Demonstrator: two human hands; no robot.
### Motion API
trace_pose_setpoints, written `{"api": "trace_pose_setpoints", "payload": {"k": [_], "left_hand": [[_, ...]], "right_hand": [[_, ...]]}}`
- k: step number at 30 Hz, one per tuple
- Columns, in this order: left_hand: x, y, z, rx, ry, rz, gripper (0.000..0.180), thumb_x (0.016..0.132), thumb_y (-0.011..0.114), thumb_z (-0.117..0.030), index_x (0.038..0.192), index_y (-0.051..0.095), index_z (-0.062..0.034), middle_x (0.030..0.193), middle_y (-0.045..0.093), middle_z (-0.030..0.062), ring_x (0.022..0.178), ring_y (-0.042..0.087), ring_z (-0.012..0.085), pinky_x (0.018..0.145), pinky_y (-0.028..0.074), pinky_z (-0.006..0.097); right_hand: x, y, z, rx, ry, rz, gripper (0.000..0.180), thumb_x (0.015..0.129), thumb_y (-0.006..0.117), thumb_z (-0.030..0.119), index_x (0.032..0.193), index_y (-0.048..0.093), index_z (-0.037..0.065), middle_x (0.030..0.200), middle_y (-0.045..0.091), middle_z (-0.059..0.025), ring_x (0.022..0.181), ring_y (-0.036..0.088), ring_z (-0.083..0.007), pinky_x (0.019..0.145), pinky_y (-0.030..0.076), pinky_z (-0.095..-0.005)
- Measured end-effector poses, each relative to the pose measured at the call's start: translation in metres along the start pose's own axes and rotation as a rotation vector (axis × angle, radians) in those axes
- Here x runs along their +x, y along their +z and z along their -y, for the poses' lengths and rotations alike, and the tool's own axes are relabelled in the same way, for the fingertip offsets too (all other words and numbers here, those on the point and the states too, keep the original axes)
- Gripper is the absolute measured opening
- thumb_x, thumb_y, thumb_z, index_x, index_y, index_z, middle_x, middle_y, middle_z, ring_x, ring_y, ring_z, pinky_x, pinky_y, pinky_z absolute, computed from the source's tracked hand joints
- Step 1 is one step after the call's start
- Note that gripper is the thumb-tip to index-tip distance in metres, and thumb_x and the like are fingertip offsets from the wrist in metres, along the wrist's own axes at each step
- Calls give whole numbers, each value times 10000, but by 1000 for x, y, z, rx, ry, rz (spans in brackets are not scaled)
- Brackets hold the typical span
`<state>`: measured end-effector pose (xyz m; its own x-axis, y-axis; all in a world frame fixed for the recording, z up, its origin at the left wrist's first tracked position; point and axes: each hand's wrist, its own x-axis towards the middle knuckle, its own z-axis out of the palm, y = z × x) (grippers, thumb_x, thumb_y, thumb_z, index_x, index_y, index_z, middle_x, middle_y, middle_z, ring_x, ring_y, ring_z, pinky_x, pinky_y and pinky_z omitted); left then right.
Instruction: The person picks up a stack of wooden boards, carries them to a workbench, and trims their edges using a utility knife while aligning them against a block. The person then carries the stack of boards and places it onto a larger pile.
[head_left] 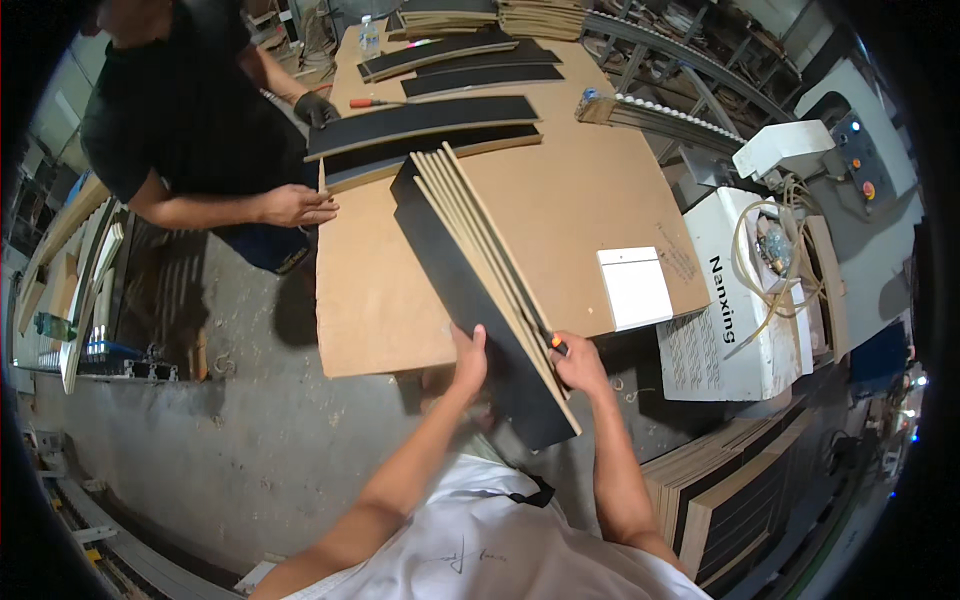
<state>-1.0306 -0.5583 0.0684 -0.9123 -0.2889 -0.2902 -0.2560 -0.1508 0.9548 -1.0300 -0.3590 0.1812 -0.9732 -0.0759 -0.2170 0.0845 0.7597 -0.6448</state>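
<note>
A tilted bundle of several long black boards [462, 270] with tan edges leans over the table's near edge toward me. My left hand [468, 358] grips the bundle's left side, thumb up against the black face and fingers hidden underneath. At the bundle's right side, my right hand [580, 364] is closed around a black-and-orange handled tool [557, 344]; its working end is hard to make out against the boards. The far ends of the boards rest on the cardboard-covered table [375, 310].
Across the table's left side stands a co-worker [190, 110], hands at two black boards [430, 125]. More boards [480, 70], a red-handled tool [375, 103] and a bottle [369, 38] lie farther back. A white box [635, 288] sits right, near a white machine [730, 300].
</note>
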Motion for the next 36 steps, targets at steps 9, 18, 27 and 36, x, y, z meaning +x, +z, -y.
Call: {"api": "trace_pose_setpoints", "payload": {"k": [9, 18, 27, 36], "left_hand": [[-3, -56, -32, 1078, 226, 82, 574, 959, 500, -351, 1395, 421, 15, 1436, 381, 253, 1321, 361, 398, 980, 327, 599], [45, -51, -162, 1310, 751, 377, 923, 676, 778, -254, 1438, 313, -18, 1482, 322, 237, 1403, 274, 392, 1113, 220, 595], [92, 6, -193, 1314, 1249, 1536, 1020, 454, 857, -405, 1317, 430, -69, 1184, 522, 131, 1184, 485, 316, 1086, 302, 473], [99, -7, -184, 1372, 1218, 1401, 839, 515, 770, -378, 1238, 477, -71, 1098, 533, 133, 1094, 508, 317, 1026, 341, 449]], "right_hand": [[-25, 18, 1, 130, 48, -48, 340, 863, 638, 310, 1127, 668, 98, 937, 669, -231, 914, 643, -413, 775, 520, -454], [-37, 24, 17, 161, 36, 50, 332, 877, 642, 263, 1166, 657, 101, 948, 678, -205, 866, 669, -373, 762, 530, -412], [-56, 20, 15, 237, -69, 15, 382, 869, 661, 244, 1206, 632, 66, 910, 682, -204, 684, 661, -325, 667, 526, -364], [-68, 63, -31, 662, 46, -161, 276, 936, 600, 175, 1157, 639, 15, 927, 708, -94, 769, 628, -125, 732, 514, -300]]}}
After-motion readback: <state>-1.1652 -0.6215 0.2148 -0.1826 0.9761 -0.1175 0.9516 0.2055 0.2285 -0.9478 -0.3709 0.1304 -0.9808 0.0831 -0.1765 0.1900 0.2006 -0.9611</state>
